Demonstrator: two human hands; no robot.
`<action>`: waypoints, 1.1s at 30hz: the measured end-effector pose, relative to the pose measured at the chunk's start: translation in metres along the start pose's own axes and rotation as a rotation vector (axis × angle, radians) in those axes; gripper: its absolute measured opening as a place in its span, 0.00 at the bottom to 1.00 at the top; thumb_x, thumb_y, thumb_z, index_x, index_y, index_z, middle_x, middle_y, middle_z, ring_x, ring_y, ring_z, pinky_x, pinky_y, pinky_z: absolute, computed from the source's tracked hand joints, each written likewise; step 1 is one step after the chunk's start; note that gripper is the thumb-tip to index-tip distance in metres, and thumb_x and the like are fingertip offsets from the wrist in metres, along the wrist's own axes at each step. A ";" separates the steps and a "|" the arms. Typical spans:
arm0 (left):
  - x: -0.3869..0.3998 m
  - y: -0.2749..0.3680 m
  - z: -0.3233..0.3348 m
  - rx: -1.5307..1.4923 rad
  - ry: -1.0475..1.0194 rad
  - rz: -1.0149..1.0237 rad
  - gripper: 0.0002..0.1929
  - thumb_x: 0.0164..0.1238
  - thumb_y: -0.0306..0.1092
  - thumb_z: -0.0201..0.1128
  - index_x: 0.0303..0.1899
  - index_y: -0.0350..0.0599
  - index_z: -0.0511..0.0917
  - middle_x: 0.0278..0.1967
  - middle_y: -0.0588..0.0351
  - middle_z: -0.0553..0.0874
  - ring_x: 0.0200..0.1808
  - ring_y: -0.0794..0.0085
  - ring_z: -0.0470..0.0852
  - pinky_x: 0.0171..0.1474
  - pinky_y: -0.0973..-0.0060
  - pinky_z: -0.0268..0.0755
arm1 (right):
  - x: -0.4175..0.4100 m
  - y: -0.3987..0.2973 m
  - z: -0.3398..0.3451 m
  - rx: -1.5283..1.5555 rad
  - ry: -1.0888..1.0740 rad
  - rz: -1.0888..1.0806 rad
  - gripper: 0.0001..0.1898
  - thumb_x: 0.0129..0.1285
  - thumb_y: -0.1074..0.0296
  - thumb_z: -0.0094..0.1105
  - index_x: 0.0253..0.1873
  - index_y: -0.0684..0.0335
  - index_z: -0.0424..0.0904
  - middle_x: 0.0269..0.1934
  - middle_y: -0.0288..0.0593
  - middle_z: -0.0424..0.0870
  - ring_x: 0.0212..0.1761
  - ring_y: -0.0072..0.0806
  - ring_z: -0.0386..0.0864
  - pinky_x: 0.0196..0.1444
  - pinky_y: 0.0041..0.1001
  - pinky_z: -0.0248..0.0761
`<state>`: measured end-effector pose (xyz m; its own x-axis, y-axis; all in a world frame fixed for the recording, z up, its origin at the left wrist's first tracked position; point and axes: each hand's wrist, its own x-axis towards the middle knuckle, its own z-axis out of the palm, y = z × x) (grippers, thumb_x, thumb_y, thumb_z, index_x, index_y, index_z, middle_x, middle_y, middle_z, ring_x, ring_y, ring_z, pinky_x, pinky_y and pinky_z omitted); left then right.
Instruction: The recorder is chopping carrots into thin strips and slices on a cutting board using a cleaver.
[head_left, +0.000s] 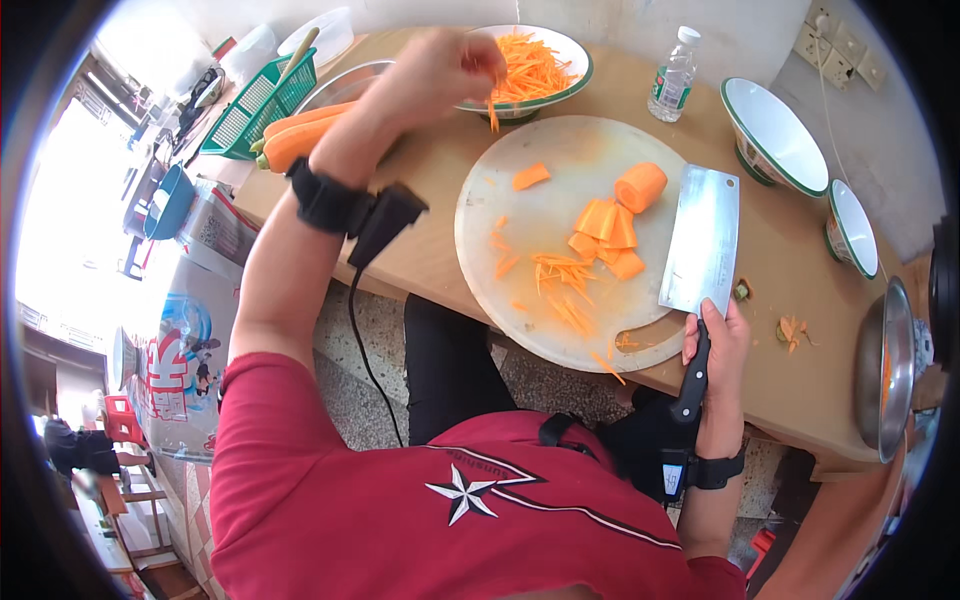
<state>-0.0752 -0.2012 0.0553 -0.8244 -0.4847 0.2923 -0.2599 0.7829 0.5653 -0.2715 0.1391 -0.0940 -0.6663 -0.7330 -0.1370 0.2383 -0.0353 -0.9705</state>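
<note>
My right hand (721, 345) grips the black handle of a cleaver (699, 240), whose broad blade lies flat over the right edge of a round white plastic cutting board (487, 247). My left hand (450, 71), blurred, is at the left rim of a green-edged white bowl (581, 64). Carrot shreds (532, 67) are heaped in that bowl. A few carrot strands (493, 116) hang from my left fingers over the rim. On the board are a carrot stub (641, 187), several cut carrot slices (611, 229), a lone piece (532, 176) and loose shreds (562, 274).
Whole carrots (300, 139) lie beneath my left forearm, near a green plastic basket (259, 109). A plastic bottle (673, 75) stands behind the board. Two white bowls (776, 131) and a steel basin (889, 375) line the right side. Carrot scraps (791, 330) lie on the brown tabletop (780, 247).
</note>
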 end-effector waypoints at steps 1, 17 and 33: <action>0.017 -0.017 -0.005 0.085 0.082 0.057 0.06 0.58 0.25 0.62 0.38 0.38 0.82 0.29 0.60 0.83 0.32 0.79 0.81 0.40 0.79 0.73 | 0.001 0.000 -0.001 -0.002 0.000 0.013 0.08 0.72 0.67 0.52 0.47 0.66 0.71 0.25 0.40 0.76 0.14 0.20 0.71 0.13 0.20 0.66; -0.074 0.020 0.115 0.121 -0.194 0.180 0.07 0.62 0.29 0.65 0.41 0.41 0.85 0.35 0.51 0.85 0.38 0.60 0.85 0.44 0.67 0.76 | 0.003 0.001 -0.001 0.034 -0.026 -0.038 0.10 0.73 0.66 0.52 0.49 0.67 0.72 0.25 0.39 0.76 0.15 0.19 0.71 0.15 0.18 0.65; -0.084 0.014 0.120 0.165 -0.005 0.157 0.07 0.61 0.27 0.63 0.41 0.43 0.83 0.40 0.51 0.83 0.44 0.57 0.82 0.48 0.66 0.75 | 0.003 0.000 -0.001 0.012 -0.037 -0.056 0.10 0.73 0.65 0.52 0.50 0.67 0.72 0.26 0.39 0.76 0.16 0.18 0.71 0.16 0.18 0.65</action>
<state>-0.0697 -0.1030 -0.0543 -0.8636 -0.3506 0.3625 -0.2067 0.9018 0.3796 -0.2737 0.1378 -0.0946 -0.6524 -0.7542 -0.0747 0.2097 -0.0849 -0.9741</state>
